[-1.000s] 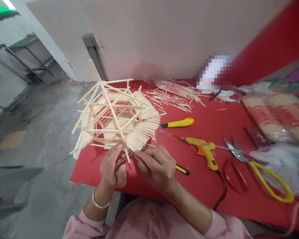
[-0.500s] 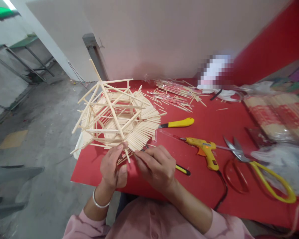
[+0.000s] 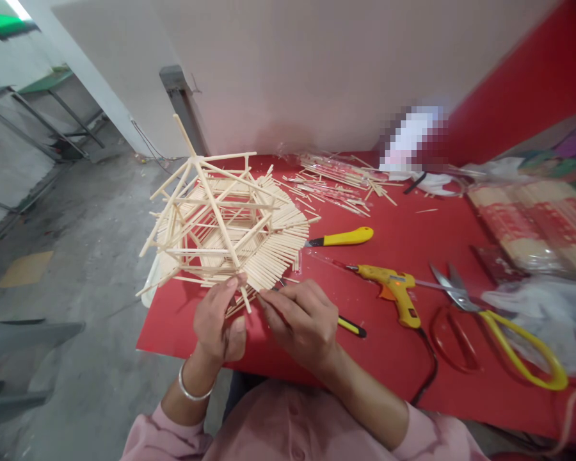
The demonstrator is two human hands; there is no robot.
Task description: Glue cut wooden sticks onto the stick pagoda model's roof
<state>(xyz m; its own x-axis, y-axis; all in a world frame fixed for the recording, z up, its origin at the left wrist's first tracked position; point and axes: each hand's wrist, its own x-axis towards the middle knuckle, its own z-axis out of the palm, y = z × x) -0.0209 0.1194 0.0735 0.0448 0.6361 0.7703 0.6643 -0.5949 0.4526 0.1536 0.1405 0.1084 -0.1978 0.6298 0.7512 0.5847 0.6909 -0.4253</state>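
While leaning in over the near edge of the red table [image 3: 393, 378], has both hands close together at the near side of the stick structure [image 3: 219, 221]. Curls the left hand [image 3: 214, 326] partway closed, with the thumb lower than the fingertips, to grip a long stick [image 3: 246, 301] jutting from the structure toward the near edge. Draws the fingertips of the right hand [image 3: 304, 320] nearly together just beside that stick; cannot tell whether pinching any small piece. Has the structure at the left end of the table, hiding much of the left edge, with open framework above and a flared skirt [image 3: 278, 256] of close-set sticks on the right. Wears a silver bangle [image 3: 194, 398] below the left hand. Has a black-and-yellow handle [image 3: 352, 327] showing past the right hand, and a yellow-handled knife [image 3: 349, 237] just beside the skirt. Farther toward the right edge, has a yellow glue gun [image 3: 388, 282] pointing left, then scissors [image 3: 461, 299] with parted blades. Near the back edge, has loose sticks [image 3: 333, 192] strewn among clear plastic; near the right edge, bundled sticks [image 3: 504, 227] behind a white plastic bag [image 3: 532, 326].
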